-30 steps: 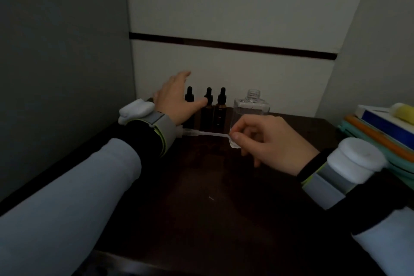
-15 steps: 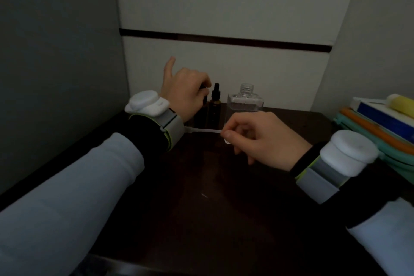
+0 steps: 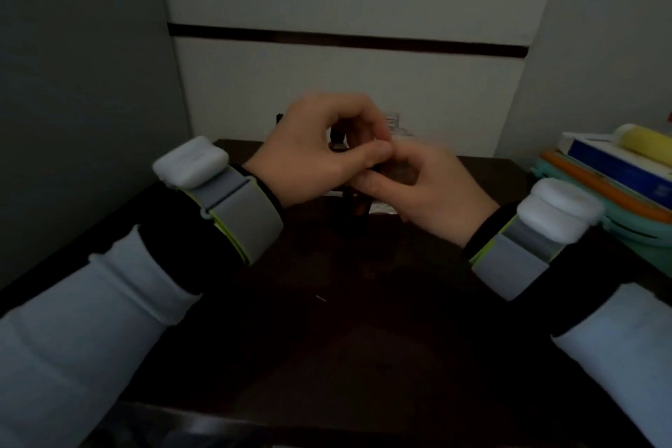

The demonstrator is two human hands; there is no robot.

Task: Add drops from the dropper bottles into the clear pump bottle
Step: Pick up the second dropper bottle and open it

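The left hand [image 3: 320, 160] curls round the cap of a dark dropper bottle [image 3: 356, 211] on the table [image 3: 327, 320], in front of the clear bottle [image 3: 394, 122], the right hand [image 3: 429, 189] seemingly pinching its neck; I judge it light, slick and breakable, best steadied by the body.

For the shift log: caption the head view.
Left hand and right hand hold a dropper bottle before the clear pump bottle.
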